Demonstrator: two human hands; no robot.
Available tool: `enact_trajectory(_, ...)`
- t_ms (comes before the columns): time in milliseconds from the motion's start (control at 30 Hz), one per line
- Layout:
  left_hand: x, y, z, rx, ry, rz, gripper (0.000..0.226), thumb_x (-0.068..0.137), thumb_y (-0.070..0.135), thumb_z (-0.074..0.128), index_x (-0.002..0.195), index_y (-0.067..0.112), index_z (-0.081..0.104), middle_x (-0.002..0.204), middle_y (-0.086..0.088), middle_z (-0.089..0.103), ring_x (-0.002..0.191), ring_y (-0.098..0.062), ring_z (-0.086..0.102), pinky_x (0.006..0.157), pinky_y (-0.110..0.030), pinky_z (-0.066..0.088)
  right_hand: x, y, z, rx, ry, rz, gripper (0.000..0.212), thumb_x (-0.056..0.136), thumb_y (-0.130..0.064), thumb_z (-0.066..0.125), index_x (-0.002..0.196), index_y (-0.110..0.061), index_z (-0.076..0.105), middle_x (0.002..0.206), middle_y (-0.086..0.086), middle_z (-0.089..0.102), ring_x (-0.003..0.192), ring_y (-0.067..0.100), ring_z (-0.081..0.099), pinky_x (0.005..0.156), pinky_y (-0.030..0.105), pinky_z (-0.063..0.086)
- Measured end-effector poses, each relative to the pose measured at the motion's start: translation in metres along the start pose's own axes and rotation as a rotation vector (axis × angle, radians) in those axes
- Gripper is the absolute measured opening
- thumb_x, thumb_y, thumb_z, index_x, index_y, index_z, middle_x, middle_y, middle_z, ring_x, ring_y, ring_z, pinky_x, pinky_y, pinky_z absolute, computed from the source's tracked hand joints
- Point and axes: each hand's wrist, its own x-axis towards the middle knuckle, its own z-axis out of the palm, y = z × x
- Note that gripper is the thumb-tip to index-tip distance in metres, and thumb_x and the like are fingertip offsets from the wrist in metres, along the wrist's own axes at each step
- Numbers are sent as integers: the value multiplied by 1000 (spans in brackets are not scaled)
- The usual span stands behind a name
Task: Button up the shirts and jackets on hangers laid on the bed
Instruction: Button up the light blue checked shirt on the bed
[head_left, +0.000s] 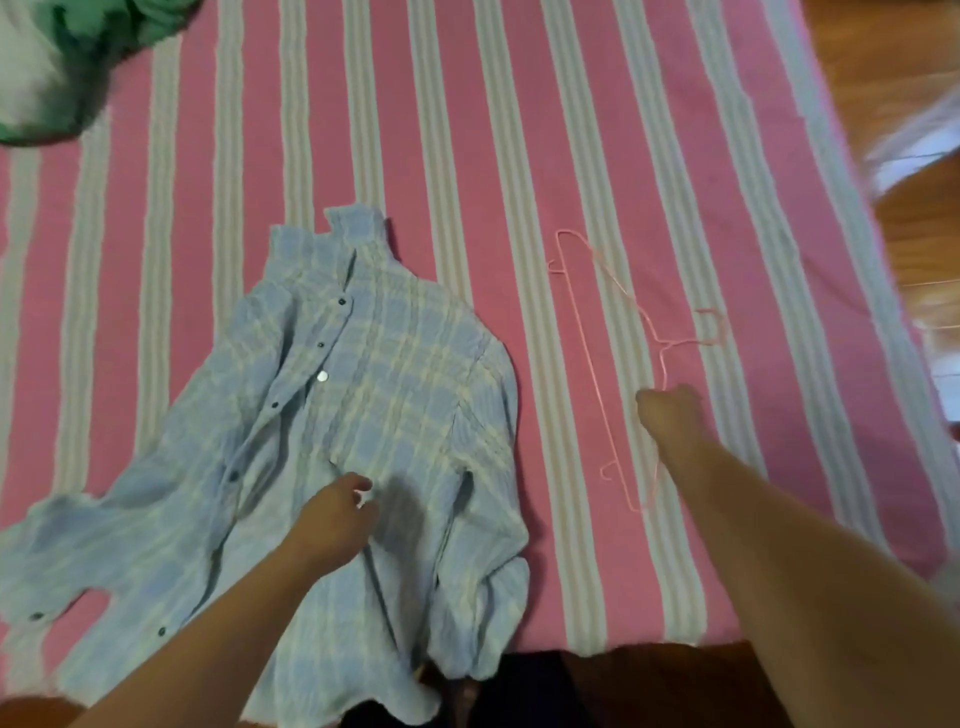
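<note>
— Where does the shirt lie?

— A pale blue plaid shirt (374, 415) is spread face up on the pink and white striped bed (519, 130), left of centre, collar pointing away from the person and hem hanging over the near edge. Its front placket runs diagonally, dark buttons (320, 344) showing along it, with one pale round button (322, 376) midway.

— And the left hand?

— The left hand (335, 525) rests on the shirt's front panel, below the buttons and to the right of the placket. Its fingers are curled inward, pinching a fold of the fabric near the fingertips (363, 486).

— The right hand?

— The right hand (670, 410) reaches out over the bed, well apart from the shirt. Its fingers are bunched around the wire of a pink hanger (602, 374), gripping it just below the neck – the hook (714, 327) points to the right, away from the shirt. The hanger lies flat on the bedspread beside the shirt, not inside it.

— Anything else in view?

— A green and white garment (62, 67) is bunched at the far left corner of the bed. Wooden floor (914, 218) shows along the right side; a blurred pale object there cannot be identified.
</note>
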Motion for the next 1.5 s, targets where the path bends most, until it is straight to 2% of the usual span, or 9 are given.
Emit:
enact_trajectory(233, 44, 4, -5, 13, 258, 44, 40, 100, 17, 54, 140, 16, 52, 137, -9, 54, 103, -23, 61, 80, -37, 51, 39, -82, 19, 416, 250, -12, 62, 96, -38, 55, 145, -4, 39, 139, 13, 53, 118, 28, 59, 92, 34, 49)
enact_trajectory(333, 64, -6, -22, 34, 387, 32, 45, 97, 14, 54, 142, 16, 48, 137, -13, 52, 93, -27, 61, 74, -39, 50, 32, -106, 19, 625, -43, -139, 41, 98, -21, 47, 136, -6, 54, 94, 0, 62, 68, 8, 52, 58, 24, 43)
enact_trajectory(500, 93, -25, -56, 236, 509, 115, 48, 93, 10, 58, 140, 4, 49, 133, -25, 50, 116, -45, 50, 89, -52, 44, -34, -133, 39, 1001, -325, -387, 31, 103, -12, 31, 105, -25, 59, 53, -5, 28, 41, 9, 23, 39, 14, 18)
enact_trajectory(767, 174, -36, -94, 580, 455, 280, 29, 101, 18, 42, 131, 19, 44, 123, -11, 57, 106, -34, 54, 80, -46, 50, -152, -126, 53, 605, -138, -768, 25, 105, -37, 46, 116, -32, 68, 61, -3, 28, 49, 13, 22, 44, 25, 19)
enact_trajectory(967, 174, -59, -192, -324, 659, 127, 38, 108, 21, 37, 96, -3, 64, 88, -21, 62, 88, -38, 60, 69, -38, 40, -201, -130, 111, 520, -285, -634, 34, 107, -27, 45, 81, -14, 61, 50, -5, 25, 42, 11, 20, 45, 18, 16)
enact_trajectory(1133, 117, -86, -279, -381, 716, 288, 38, 107, 22, 44, 74, 5, 47, 63, -7, 41, 58, -23, 38, 51, -36, 24, -218, -145, 148, 119, -448, -531, 41, 105, -35, 49, 73, -11, 56, 50, 1, 24, 41, 12, 19, 45, 17, 17)
enact_trajectory(1267, 58, -77, -267, -356, 495, 549, 38, 106, 25, 49, 69, 17, 50, 59, 10, 45, 55, -7, 39, 55, -31, 32, -239, -194, 185, -12, -525, -559, 44, 105, -41, 45, 73, -12, 52, 50, 5, 26, 41, 14, 21, 43, 18, 18)
enact_trajectory(1433, -1, -87, -204, 76, -549, 646, 24, 104, 37, 54, 124, 26, 63, 79, 11, 61, 68, -1, 53, 73, -29, 50, -235, -233, 230, -397, -484, -654, 38, 105, -33, 46, 78, -13, 64, 61, 7, 51, 52, 19, 47, 52, 28, 39)
enact_trajectory(1500, 14, -105, -197, 267, -659, 635, 30, 104, 38, 52, 129, 25, 61, 107, 6, 70, 89, -5, 59, 88, -31, 51, -228, -235, 241, -491, -416, -662, 21, 101, -18, 50, 87, -13, 65, 79, 8, 59, 64, 18, 51, 61, 30, 42)
